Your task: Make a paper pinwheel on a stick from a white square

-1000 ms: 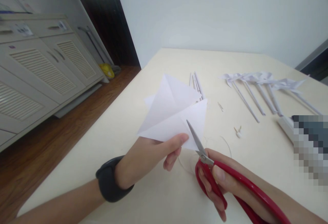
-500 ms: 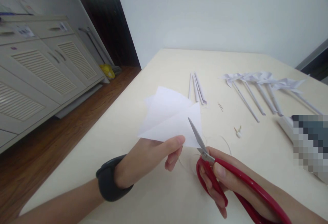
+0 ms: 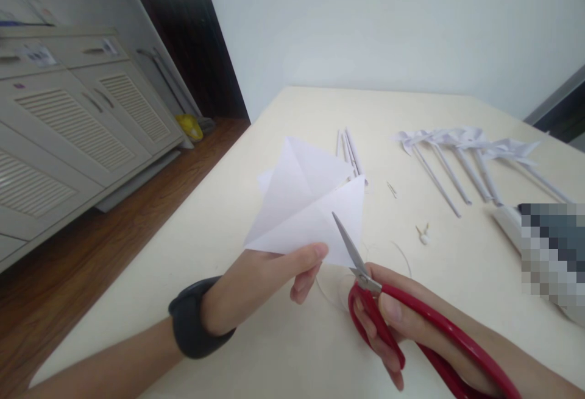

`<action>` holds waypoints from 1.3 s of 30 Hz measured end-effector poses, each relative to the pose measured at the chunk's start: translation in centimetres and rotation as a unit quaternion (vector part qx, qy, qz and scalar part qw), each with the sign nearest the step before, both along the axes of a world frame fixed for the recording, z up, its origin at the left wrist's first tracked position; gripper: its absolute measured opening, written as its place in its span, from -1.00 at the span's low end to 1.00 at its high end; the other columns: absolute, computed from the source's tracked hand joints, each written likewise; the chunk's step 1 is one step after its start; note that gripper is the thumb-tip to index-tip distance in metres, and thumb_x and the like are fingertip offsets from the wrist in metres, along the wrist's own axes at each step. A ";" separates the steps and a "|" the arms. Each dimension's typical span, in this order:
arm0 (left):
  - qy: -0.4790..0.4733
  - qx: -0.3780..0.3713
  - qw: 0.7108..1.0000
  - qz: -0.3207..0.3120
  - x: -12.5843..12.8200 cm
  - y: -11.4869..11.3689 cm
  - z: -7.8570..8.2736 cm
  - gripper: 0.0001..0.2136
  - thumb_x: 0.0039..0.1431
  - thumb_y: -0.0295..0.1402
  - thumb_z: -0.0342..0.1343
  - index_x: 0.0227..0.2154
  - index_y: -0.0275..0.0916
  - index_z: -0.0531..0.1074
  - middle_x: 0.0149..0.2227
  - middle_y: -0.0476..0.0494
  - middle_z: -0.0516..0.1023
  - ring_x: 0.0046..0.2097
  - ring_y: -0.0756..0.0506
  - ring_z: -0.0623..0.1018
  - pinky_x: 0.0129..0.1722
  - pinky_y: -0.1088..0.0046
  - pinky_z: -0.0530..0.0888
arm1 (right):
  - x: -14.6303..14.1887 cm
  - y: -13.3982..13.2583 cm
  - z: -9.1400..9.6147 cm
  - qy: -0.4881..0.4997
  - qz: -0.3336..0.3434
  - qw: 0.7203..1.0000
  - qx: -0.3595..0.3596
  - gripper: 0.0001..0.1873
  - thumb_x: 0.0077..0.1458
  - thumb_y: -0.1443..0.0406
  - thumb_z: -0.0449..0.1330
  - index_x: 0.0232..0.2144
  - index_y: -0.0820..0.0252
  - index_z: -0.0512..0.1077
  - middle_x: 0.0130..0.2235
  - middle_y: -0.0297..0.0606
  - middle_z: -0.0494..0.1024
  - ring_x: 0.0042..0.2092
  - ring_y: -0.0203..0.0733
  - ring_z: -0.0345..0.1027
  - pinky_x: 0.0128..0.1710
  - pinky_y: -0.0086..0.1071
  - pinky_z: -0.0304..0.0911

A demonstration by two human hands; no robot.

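Note:
A creased white sheet of paper is pinched along its near edge by my left hand, thumb on top and fingers underneath. A slit runs into the paper from its right side, with the flaps slightly apart. My right hand grips red-handled scissors. One blade lies over the paper near its lower right corner and the other appears to pass beneath it. Part of the lower blade is hidden by the paper. Below the hands, a thin pale thread curls on the table.
Rolled paper sticks lie behind the paper. Several paper pinwheels on sticks rest at the back right. Small pins and white-tipped pieces lie on the table. A pixelated object stands at the right edge.
The paper has tilted and its far part has risen, so the slit on the right now shows as a gap. The scissors and both hands have barely shifted.

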State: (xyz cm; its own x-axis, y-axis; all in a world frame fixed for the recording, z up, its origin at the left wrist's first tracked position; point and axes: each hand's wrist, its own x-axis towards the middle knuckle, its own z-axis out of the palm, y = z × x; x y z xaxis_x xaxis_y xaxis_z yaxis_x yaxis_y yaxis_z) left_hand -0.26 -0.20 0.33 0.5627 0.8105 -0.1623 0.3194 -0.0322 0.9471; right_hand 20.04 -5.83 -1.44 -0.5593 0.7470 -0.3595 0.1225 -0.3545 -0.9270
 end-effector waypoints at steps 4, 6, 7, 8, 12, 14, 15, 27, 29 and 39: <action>-0.017 0.001 1.000 -0.001 -0.1 0.1 -0.1 -0.57 0.22 -0.28 -0.14 -0.77 -0.25 0.14 -0.72 0.07 0.26 -0.57 0.05 0.34 -0.36 0.55 0.32 | 0.1 -0.1 1.1 -0.004 0.002 1.000 -0.026 -0.61 0.12 -0.03 -0.08 -0.40 0.18 0.16 -0.53 -0.40 0.24 -0.48 -0.32 0.15 -0.42 -0.37 0.16; -0.018 0.004 1.000 -0.002 -0.1 0.1 -0.1 -0.57 0.23 -0.29 -0.14 -0.77 -0.25 0.15 -0.72 0.07 0.26 -0.58 0.06 0.34 -0.36 0.55 0.32 | 0.2 -0.2 1.6 -0.008 0.002 0.999 -0.040 -0.63 0.15 0.00 -0.08 -0.40 0.19 0.17 -0.55 -0.42 0.23 -0.48 -0.33 0.14 -0.41 -0.38 0.15; -0.019 0.003 1.000 -0.002 -0.1 0.1 -0.1 -0.57 0.23 -0.29 -0.14 -0.77 -0.25 0.15 -0.72 0.07 0.26 -0.58 0.06 0.34 -0.36 0.55 0.32 | 0.2 -0.2 1.9 -0.011 0.003 0.999 -0.047 -0.63 0.15 0.00 -0.08 -0.40 0.19 0.17 -0.55 -0.43 0.23 -0.49 -0.34 0.14 -0.41 -0.39 0.14; -0.021 0.001 1.000 -0.002 -0.1 0.2 0.0 -0.57 0.23 -0.29 -0.14 -0.77 -0.25 0.15 -0.72 0.07 0.26 -0.58 0.06 0.34 -0.37 0.55 0.32 | 0.2 -0.2 2.0 -0.015 0.003 0.998 -0.053 -0.64 0.15 0.01 -0.07 -0.40 0.19 0.17 -0.55 -0.43 0.24 -0.49 -0.34 0.13 -0.41 -0.39 0.14; -0.023 -0.006 1.000 -0.001 -0.1 0.2 0.0 -0.56 0.23 -0.28 -0.13 -0.77 -0.25 0.15 -0.72 0.07 0.26 -0.58 0.06 0.34 -0.38 0.55 0.32 | 0.2 -0.2 2.1 -0.030 0.001 0.998 -0.056 -0.65 0.15 0.02 -0.06 -0.39 0.18 0.18 -0.55 -0.43 0.23 -0.49 -0.35 0.11 -0.40 -0.40 0.15; -0.021 -0.010 1.000 -0.003 -0.1 0.1 0.0 -0.56 0.23 -0.27 -0.13 -0.77 -0.25 0.15 -0.73 0.07 0.26 -0.58 0.06 0.34 -0.38 0.55 0.32 | 0.2 -0.1 1.9 -0.018 0.000 0.999 -0.051 -0.63 0.13 -0.01 -0.06 -0.40 0.18 0.18 -0.55 -0.42 0.22 -0.49 -0.34 0.11 -0.42 -0.39 0.16; -0.021 -0.015 1.000 -0.005 -0.1 0.1 -0.1 -0.56 0.22 -0.27 -0.13 -0.77 -0.25 0.15 -0.73 0.07 0.26 -0.58 0.05 0.33 -0.39 0.55 0.32 | 0.1 0.0 1.7 -0.012 0.000 0.999 -0.049 -0.62 0.12 -0.02 -0.07 -0.40 0.18 0.17 -0.54 -0.42 0.22 -0.49 -0.33 0.12 -0.42 -0.39 0.16; -0.018 -0.008 1.000 -0.010 -0.2 0.1 -0.2 -0.56 0.22 -0.26 -0.13 -0.77 -0.26 0.16 -0.73 0.08 0.27 -0.58 0.05 0.34 -0.38 0.56 0.32 | 0.2 0.0 1.8 -0.038 0.006 0.998 -0.059 -0.62 0.12 -0.03 -0.06 -0.41 0.18 0.16 -0.56 -0.42 0.24 -0.49 -0.33 0.11 -0.42 -0.38 0.17; -0.013 -0.013 1.000 -0.012 -0.1 0.1 -0.2 -0.56 0.22 -0.25 -0.13 -0.76 -0.26 0.16 -0.73 0.07 0.27 -0.58 0.05 0.34 -0.37 0.56 0.32 | 0.2 0.1 1.8 -0.031 0.005 0.998 -0.055 -0.61 0.11 -0.04 -0.06 -0.41 0.18 0.16 -0.56 -0.42 0.24 -0.49 -0.33 0.12 -0.41 -0.37 0.18; 0.007 -0.033 0.999 -0.022 -0.2 0.0 -0.3 -0.55 0.21 -0.19 -0.13 -0.76 -0.25 0.18 -0.72 0.07 0.27 -0.57 0.05 0.35 -0.40 0.57 0.31 | 0.1 0.0 1.9 -0.027 -0.001 0.999 -0.040 -0.58 0.11 -0.05 -0.08 -0.42 0.20 0.17 -0.55 -0.41 0.23 -0.48 -0.32 0.12 -0.42 -0.37 0.14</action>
